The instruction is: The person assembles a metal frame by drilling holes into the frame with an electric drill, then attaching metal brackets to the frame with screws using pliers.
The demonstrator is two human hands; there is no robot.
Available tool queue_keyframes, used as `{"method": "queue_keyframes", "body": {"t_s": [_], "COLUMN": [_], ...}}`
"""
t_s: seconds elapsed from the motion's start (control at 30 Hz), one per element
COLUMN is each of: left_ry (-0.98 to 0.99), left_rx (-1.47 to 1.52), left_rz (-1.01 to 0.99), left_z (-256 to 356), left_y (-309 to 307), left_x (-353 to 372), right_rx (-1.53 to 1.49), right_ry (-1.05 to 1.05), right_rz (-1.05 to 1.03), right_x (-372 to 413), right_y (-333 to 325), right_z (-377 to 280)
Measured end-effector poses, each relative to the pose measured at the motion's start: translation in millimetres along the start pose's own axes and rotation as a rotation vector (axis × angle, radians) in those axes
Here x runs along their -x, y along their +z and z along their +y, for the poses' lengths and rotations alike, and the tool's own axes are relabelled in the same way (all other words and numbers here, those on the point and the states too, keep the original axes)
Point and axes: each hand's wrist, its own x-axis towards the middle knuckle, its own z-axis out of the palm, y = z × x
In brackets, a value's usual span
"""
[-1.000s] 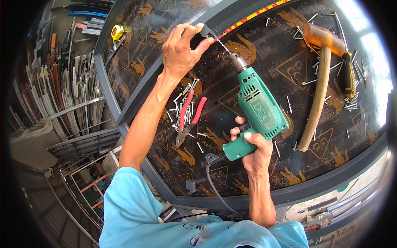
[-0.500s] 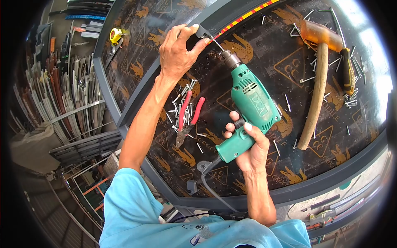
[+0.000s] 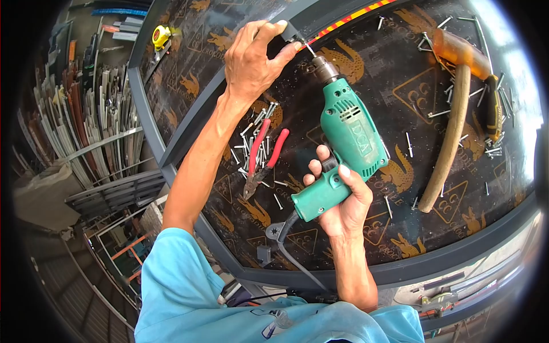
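My right hand (image 3: 347, 212) is wrapped round the handle of a green power drill (image 3: 354, 131), with a finger at its trigger. The drill points up and left, and its thin bit (image 3: 310, 49) reaches the small dark grey metal piece (image 3: 290, 31) pinched between my left thumb and fingers. My left hand (image 3: 250, 63) is held up by the metal frame bar with that piece. Below the hand, red-handled pliers (image 3: 259, 146) lie on a scatter of rivets (image 3: 243, 150). The drill's cord (image 3: 300, 266) runs down towards my body.
A mallet (image 3: 454, 123) with an amber head and wooden handle lies at the right, beside a black-and-yellow tool (image 3: 494, 108) and more rivets. A yellow tape measure (image 3: 160, 37) rests at upper left. Metal framing (image 3: 163, 120) edges the dark printed board (image 3: 366, 248). Metal strips (image 3: 86, 123) are stacked left.
The drill has turned slightly more upright, its bit still at the small metal piece. My left hand keeps its pinch on the piece. The whole view has shifted a little.
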Motion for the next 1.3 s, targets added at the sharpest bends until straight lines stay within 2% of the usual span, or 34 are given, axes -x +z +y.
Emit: {"method": "queue_keyframes", "body": {"t_s": [0.27,0.37,0.47,0.63,0.8,0.9,1.3], "left_ry": [0.026,0.028,0.009,0.038,-0.01,-0.035,-0.044], "left_rx": [0.069,0.062,0.012,0.028,0.031,0.016,0.019], "left_rz": [0.022,0.04,-0.033,0.047,0.016,0.003,0.008], "left_z": [4.0,3.4,6.0,-4.5,1.0,4.8,4.3], "left_y": [-2.7,-3.2,-7.9,4.1,0.9,-0.4,1.5], "left_x": [-6.1,-6.6,-7.6,2.4,1.1,-0.6,0.4], "right_rx": [0.13,0.023,-0.012,0.074,0.133,0.097,0.036], "right_ry": [-0.018,-0.023,-0.011,-0.039,-0.032,0.032,0.048], "right_rz": [-0.002,-0.063,-0.038,0.002,0.031,0.065,0.013], "right_x": [-6.2,-6.7,-5.5,-7.5,-7.7,-5.4,-7.7], "right_y": [-9.8,-6.2,-6.7,-3.5,-2.4,0.9,-4.1], "right_z": [2.3,1.2,3.0,2.5,-0.2,-5.0,-0.1]}}
